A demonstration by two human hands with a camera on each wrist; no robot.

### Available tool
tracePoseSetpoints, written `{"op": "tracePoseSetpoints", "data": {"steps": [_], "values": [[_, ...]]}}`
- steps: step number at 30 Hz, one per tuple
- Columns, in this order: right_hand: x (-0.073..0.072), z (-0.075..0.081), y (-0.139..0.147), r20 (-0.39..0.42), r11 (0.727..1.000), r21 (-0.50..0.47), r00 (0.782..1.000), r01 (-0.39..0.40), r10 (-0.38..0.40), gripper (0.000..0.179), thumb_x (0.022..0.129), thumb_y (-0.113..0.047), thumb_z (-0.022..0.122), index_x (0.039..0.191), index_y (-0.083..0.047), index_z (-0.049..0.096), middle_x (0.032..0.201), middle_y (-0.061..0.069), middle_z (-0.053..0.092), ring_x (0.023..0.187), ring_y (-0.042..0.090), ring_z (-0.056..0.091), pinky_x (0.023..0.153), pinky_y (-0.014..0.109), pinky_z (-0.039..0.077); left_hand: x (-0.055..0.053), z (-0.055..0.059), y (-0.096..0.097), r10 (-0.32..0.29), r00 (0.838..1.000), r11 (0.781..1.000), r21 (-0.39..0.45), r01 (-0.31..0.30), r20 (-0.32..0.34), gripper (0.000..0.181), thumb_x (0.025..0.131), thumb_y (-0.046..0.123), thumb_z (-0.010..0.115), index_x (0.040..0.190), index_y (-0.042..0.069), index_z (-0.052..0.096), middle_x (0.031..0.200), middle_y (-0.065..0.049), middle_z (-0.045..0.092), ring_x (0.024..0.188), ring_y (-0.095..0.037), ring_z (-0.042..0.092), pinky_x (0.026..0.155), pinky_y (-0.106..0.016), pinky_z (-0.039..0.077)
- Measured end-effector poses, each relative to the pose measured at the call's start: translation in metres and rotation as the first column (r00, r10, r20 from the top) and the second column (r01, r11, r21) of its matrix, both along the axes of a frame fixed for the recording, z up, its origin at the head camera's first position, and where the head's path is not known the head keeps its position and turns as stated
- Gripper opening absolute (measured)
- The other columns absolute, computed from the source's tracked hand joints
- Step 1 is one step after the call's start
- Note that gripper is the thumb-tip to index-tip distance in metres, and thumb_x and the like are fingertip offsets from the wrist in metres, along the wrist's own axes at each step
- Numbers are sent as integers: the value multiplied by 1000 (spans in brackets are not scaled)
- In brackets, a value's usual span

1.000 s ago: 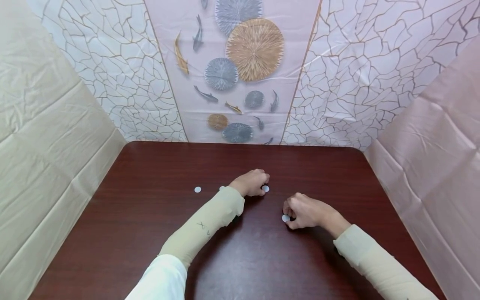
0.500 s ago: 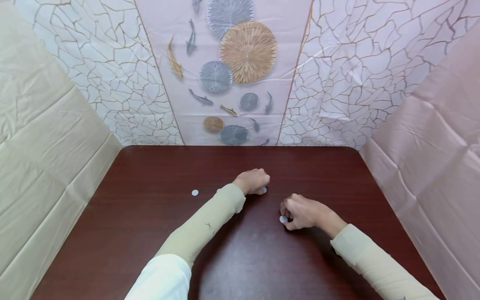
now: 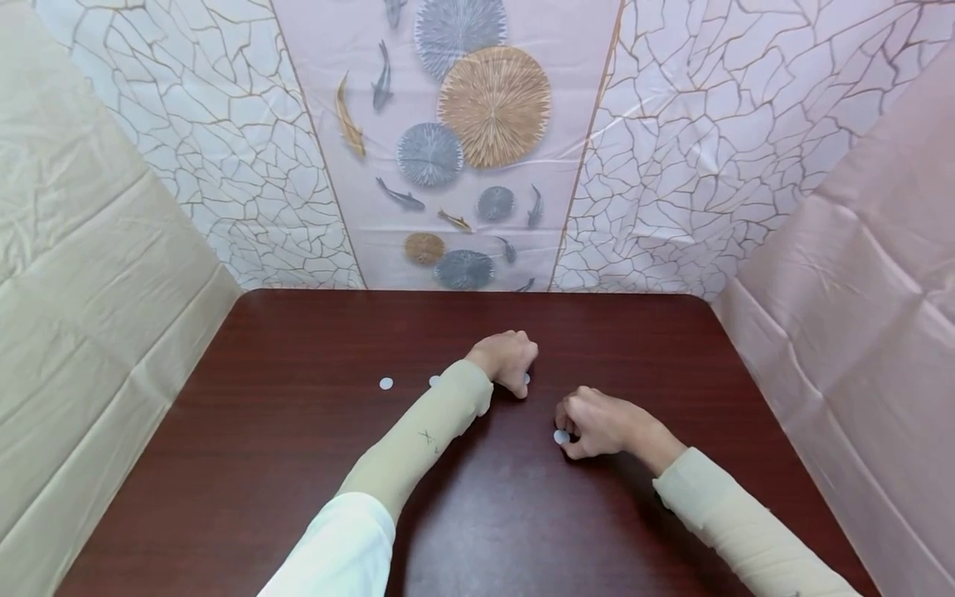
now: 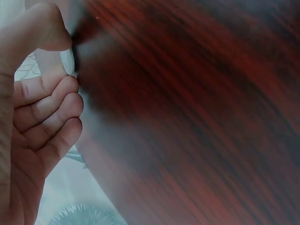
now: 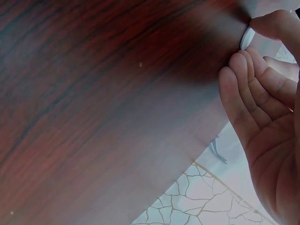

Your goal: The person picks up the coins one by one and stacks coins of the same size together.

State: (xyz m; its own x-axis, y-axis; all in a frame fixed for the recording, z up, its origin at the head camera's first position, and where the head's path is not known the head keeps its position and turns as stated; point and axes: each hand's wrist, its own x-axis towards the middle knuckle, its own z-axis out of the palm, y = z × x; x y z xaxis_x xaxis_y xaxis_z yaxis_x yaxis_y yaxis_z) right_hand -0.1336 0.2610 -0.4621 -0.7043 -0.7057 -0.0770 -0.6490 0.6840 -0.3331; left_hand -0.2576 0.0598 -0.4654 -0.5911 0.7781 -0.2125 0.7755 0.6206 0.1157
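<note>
My left hand [image 3: 507, 362] is over the far middle of the table, thumb and index finger pinching a small white disc [image 4: 68, 61] by its edges. In the head view only a sliver of that disc shows beside the fingers. Nearer and to the right, my right hand [image 3: 606, 423] holds a second white disc [image 3: 561, 436] between thumb and index finger. The right wrist view shows this disc [image 5: 247, 38] edge-on, low at the table surface. On both hands the other fingers are bent in beside the index finger.
Two more white discs lie left of the left hand: one far-left disc [image 3: 385, 383] and one disc [image 3: 434, 381] partly covered by the left sleeve [image 3: 418, 439]. The dark red-brown table [image 3: 298, 481] meets patterned cloth [image 3: 492, 207] behind and plain cloth at both sides.
The head view has shifted slightly. My left hand has turned a little, its thumb coming nearer and hiding more of its disc. The right hand and its disc have hardly moved on the table.
</note>
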Motion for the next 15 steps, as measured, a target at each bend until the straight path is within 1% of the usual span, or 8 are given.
{"op": "tracePoseSetpoints", "data": {"steps": [4, 9, 11, 15], "values": [[-1, -1, -2, -4, 1000, 7, 1000, 6, -6, 9, 86, -18, 77, 91, -10, 75, 82, -3, 72, 71, -1, 63, 64, 18, 54, -1, 4, -2, -29, 999, 1000, -8, 29, -19, 21, 82, 32, 78, 76, 19, 63, 77, 2, 65, 65, -13, 58, 62, -26, 45], [-1, 0, -1, -24, 1000, 16, 1000, 5, -5, 9, 84, -17, 78, 88, -11, 74, 79, -6, 70, 70, -2, 62, 63, 18, 53, 2, 11, -7, -69, 996, 997, 20, 70, -62, 21, 79, 33, 77, 71, 20, 62, 74, 4, 64, 66, -15, 59, 64, -26, 47], [-1, 0, -1, -30, 1000, 14, 1000, 0, 0, 9, 83, -17, 78, 87, -11, 74, 79, -6, 70, 69, -3, 61, 63, 18, 52, 4, 14, -10, -81, 995, 996, 43, 83, -62, 19, 79, 32, 76, 71, 20, 63, 73, 4, 65, 66, -15, 60, 64, -25, 47], [0, -1, 0, -35, 1000, 10, 999, -3, 4, 9, 83, -17, 78, 87, -11, 74, 78, -6, 70, 69, -3, 61, 62, 18, 52, 8, 17, -19, -87, 996, 989, 114, 90, -28, 15, 79, 30, 74, 76, 20, 65, 73, 6, 66, 64, -13, 61, 63, -24, 48]]}}
